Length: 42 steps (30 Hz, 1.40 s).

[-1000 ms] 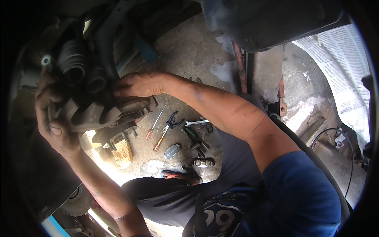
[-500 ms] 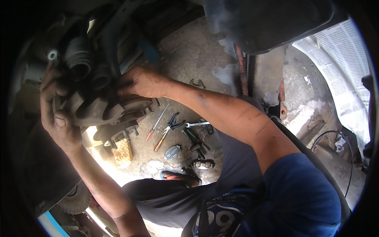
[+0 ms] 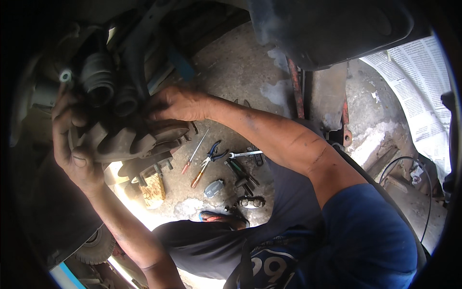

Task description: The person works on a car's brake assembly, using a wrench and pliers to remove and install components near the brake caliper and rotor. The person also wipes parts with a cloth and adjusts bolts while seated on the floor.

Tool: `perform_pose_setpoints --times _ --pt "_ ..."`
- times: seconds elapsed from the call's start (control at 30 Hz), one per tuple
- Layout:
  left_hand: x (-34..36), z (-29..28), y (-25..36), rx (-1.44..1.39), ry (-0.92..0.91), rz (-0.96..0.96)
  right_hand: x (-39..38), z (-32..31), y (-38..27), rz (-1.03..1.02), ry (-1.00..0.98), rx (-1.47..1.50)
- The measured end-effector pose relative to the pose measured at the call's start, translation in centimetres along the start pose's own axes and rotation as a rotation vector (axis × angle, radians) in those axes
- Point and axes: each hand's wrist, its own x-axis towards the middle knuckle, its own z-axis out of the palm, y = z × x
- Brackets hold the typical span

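A dark, dusty brake caliper (image 3: 122, 143) with notched edges and two round pistons (image 3: 102, 91) is at the upper left, by the wheel hub with its studs. My left hand (image 3: 77, 142) wraps round its left end, thumb on the near face and fingers up the outer side. Close to the fingertips shows a pale ring-shaped bolt end (image 3: 65, 75). At the caliper's right end, my right hand (image 3: 177, 103) is closed with its fingers curled inward. Shadow hides those fingertips, and what they hold cannot be made out.
On the concrete floor lie a screwdriver (image 3: 196, 150), blue-handled pliers (image 3: 211, 153), a wrench (image 3: 245, 154), a grey oval pad (image 3: 214, 189) and a wooden block (image 3: 153, 190). Newspaper (image 3: 409, 82) covers the right side. A red bar (image 3: 295, 86) stands beyond my right forearm.
The view has shifted slightly, so the caliper and tools appear a little further right and lower. Both hands keep their places at the caliper.
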Motion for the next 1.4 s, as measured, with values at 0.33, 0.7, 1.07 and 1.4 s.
perform_pose_setpoints --times 0.33,0.7,1.07,1.4 --pt "-0.1 -0.1 -0.1 0.013 -0.002 -0.012 -0.1 -0.2 0.8 0.095 -0.016 0.042" --pt "1.7 1.8 1.7 -0.064 -0.001 0.047 -0.6 -4.4 1.7 0.260 0.423 0.215" --pt "4.5 10.2 5.0 0.187 -0.595 0.048 -1.4 -8.3 4.3 0.110 0.645 0.647" --pt "2.8 15.9 4.3 0.574 -1.250 -0.174 -1.1 -8.2 4.9 0.224 0.480 0.880"
